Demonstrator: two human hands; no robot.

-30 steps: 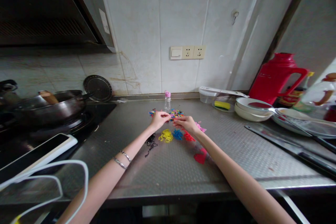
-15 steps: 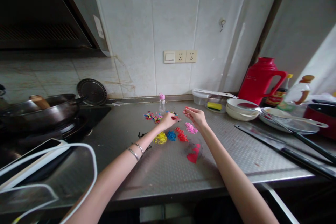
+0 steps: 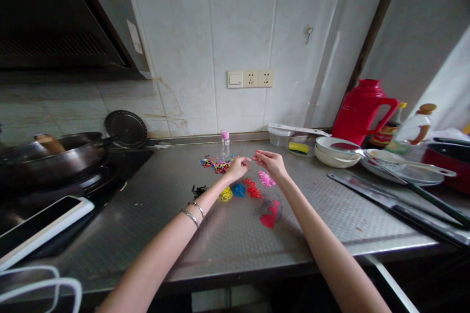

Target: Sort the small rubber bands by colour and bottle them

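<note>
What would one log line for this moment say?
left hand: beside mixed bands pile | right hand: fingertips facing left hand, grip unclear | counter: yellow pile, blue pile, red pile, pink pile

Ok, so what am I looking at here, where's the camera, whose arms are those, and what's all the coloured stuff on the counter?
There is no machine here. The camera sits on a person's head and looks forward and down, so the two bare arms reaching in from below are that person's own. The left hand and right hand meet above a steel counter with fingertips pinched close. Anything between them is too small to make out. Below them lie what look like tiny elastic bands: a mixed pile, then a yellow heap, blue heap, red heap, pink heap and black heap. A pink-capped bottle stands behind. A wok sits on the left, with a red jug and bowls on the right.
</note>
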